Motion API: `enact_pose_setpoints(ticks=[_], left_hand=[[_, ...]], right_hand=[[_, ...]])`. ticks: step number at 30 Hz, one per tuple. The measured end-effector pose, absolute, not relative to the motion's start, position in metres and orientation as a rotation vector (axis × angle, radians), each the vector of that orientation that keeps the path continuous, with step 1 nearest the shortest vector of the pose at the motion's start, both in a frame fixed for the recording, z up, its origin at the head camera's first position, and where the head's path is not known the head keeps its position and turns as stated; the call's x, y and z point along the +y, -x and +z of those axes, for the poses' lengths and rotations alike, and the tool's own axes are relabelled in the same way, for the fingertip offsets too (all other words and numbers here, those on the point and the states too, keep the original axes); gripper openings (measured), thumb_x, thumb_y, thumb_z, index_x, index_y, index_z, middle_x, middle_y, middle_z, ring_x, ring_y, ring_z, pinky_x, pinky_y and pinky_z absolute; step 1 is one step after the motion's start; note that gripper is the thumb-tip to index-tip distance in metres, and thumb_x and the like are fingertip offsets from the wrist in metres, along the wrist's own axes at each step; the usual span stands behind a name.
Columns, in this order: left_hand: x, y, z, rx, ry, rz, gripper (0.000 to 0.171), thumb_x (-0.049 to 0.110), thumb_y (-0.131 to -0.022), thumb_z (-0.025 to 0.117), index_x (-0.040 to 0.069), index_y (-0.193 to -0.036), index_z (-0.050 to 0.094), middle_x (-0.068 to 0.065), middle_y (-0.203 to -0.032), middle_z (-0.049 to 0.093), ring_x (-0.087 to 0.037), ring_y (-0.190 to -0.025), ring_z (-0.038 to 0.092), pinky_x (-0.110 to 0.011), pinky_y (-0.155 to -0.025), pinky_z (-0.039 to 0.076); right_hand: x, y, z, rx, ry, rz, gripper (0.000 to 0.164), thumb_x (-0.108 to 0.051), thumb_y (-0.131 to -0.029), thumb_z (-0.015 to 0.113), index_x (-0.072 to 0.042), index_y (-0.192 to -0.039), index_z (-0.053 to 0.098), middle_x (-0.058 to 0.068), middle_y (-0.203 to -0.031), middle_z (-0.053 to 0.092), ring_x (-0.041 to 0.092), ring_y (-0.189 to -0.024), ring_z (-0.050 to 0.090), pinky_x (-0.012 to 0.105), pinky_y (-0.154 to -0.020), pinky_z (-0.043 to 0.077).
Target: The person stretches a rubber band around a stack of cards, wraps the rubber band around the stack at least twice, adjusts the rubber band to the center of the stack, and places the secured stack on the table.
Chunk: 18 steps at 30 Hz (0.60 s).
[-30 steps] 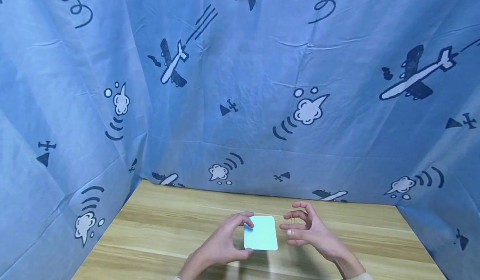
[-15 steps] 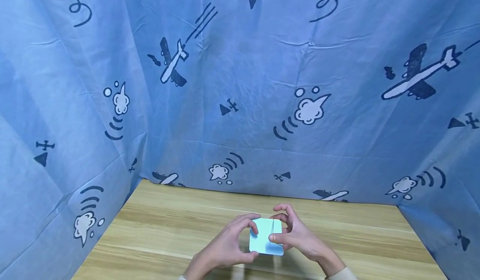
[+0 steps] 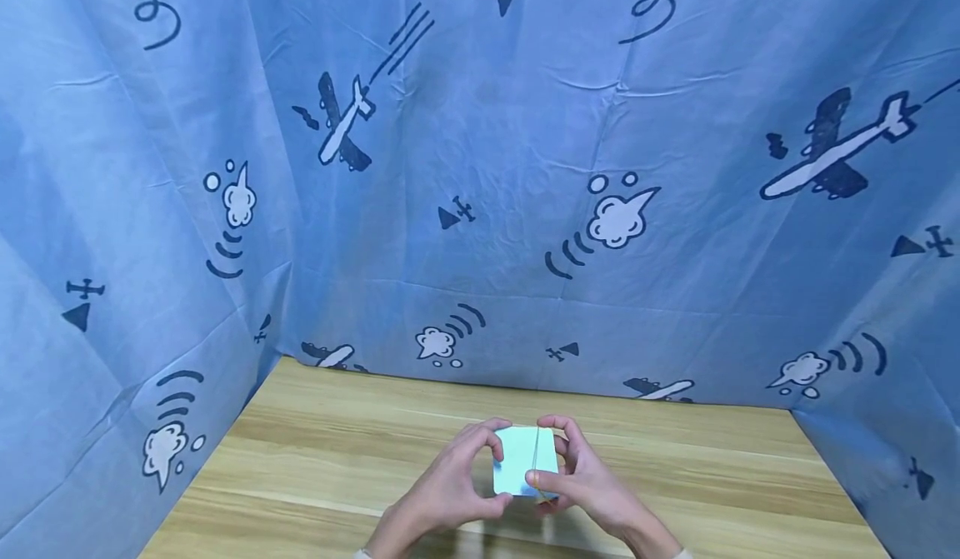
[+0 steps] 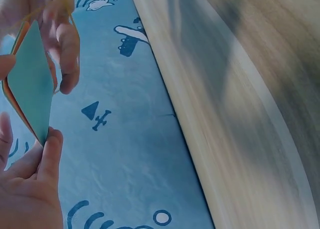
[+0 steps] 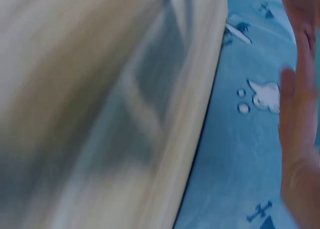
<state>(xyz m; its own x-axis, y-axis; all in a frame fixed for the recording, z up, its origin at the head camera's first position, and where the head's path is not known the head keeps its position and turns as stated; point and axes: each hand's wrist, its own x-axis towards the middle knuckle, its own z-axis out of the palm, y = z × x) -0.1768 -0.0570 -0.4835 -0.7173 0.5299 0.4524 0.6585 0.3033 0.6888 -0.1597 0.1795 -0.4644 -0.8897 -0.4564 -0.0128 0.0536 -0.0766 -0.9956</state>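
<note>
Above the table, my left hand pinches a small stack of pale green, round-cornered cards by the left side, thumb at the near edge and fingers at the far edge. In the left wrist view the cards stand on edge, with orange along their slightly parted layers. My right hand holds a thin yellowish rubber band, stretched between its thumb and fingers. The band crosses the right part of the cards' face. In the right wrist view, my right hand is partly cut off at the edge.
A wood-grain table lies under both hands. Blue cloth printed with planes and clouds rises behind it and along both sides.
My right hand has moved left with the rubber band, from beside the cards to over their right side. The band now spans the card face. My left hand keeps its grip, barely shifted.
</note>
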Motion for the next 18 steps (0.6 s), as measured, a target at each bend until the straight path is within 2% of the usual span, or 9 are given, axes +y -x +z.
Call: enact_pose_setpoints(ticks=[4,7,9,14,18], left_hand=[[-0.057,0.177,-0.484,-2.415,1.086,-1.410,0.050,0.010,-0.070,0.086,0.023,-0.098,0.048,0.002,-0.144,0.053,-0.021,-0.132,0.049,-0.043,-0.106,0.044],[-0.058,0.177,-0.483,-2.405,1.050,-1.407,0.050,0.010,-0.069,0.086,0.023,-0.097,0.047,0.002,-0.145,0.052,-0.021,-0.132,0.049,-0.043,-0.105,0.044],[-0.059,0.178,-0.483,-2.393,1.015,-1.401,0.051,0.009,-0.068,0.087,0.023,-0.096,0.047,0.003,-0.145,0.052,-0.020,-0.132,0.049,-0.043,-0.105,0.044],[-0.062,0.180,-0.482,-2.373,0.934,-1.398,0.051,0.010,-0.068,0.087,0.023,-0.095,0.046,0.005,-0.147,0.050,-0.019,-0.133,0.048,-0.045,-0.105,0.044],[-0.064,0.180,-0.483,-2.333,0.889,-1.388,0.051,0.009,-0.067,0.087,0.021,-0.093,0.045,0.002,-0.146,0.052,-0.020,-0.133,0.048,-0.044,-0.103,0.046]], right_hand=[[0.170,0.156,-0.466,1.941,0.257,-2.102,0.067,-0.005,-0.095,0.066,-0.006,-0.144,0.020,0.015,-0.123,0.059,0.023,-0.093,0.068,0.046,-0.078,0.059],[0.164,0.152,-0.465,1.987,0.120,-2.153,0.063,-0.006,-0.097,0.061,-0.004,-0.146,0.020,0.018,-0.116,0.065,0.022,-0.094,0.068,0.039,-0.080,0.058],[0.162,0.149,-0.463,2.024,0.043,-2.175,0.057,-0.008,-0.099,0.058,0.001,-0.145,0.024,0.019,-0.110,0.068,0.025,-0.093,0.069,0.039,-0.081,0.058],[0.158,0.140,-0.460,2.151,-0.070,-2.165,0.038,-0.013,-0.103,0.054,0.007,-0.133,0.044,0.020,-0.099,0.072,0.033,-0.090,0.072,0.037,-0.086,0.056],[0.158,0.136,-0.461,2.201,-0.054,-2.164,0.027,-0.007,-0.103,0.050,0.010,-0.123,0.052,0.022,-0.094,0.072,0.031,-0.087,0.072,0.037,-0.086,0.056]])
